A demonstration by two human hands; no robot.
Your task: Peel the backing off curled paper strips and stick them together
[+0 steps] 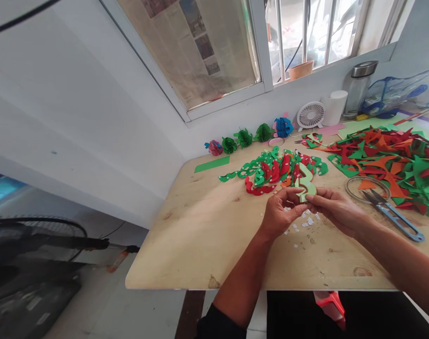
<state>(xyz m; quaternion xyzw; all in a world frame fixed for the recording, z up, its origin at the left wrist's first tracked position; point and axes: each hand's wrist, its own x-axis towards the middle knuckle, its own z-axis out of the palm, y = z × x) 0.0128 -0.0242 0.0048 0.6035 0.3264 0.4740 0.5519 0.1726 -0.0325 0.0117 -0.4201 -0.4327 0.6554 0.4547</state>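
Light-green paper cutout [308, 182] sits between both hands' fingertips [310, 197].

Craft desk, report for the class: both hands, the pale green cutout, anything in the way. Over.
Left hand and right hand both gripping pale green cutout. White scraps scattered nearby. Snips beside right forearm. Over.

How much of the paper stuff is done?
The folded paper figures lined up by the wall look done. The left hand and right hand hold a pale green curvy piece. The red and green curvy pieces on the table look left to do; I can't count them.
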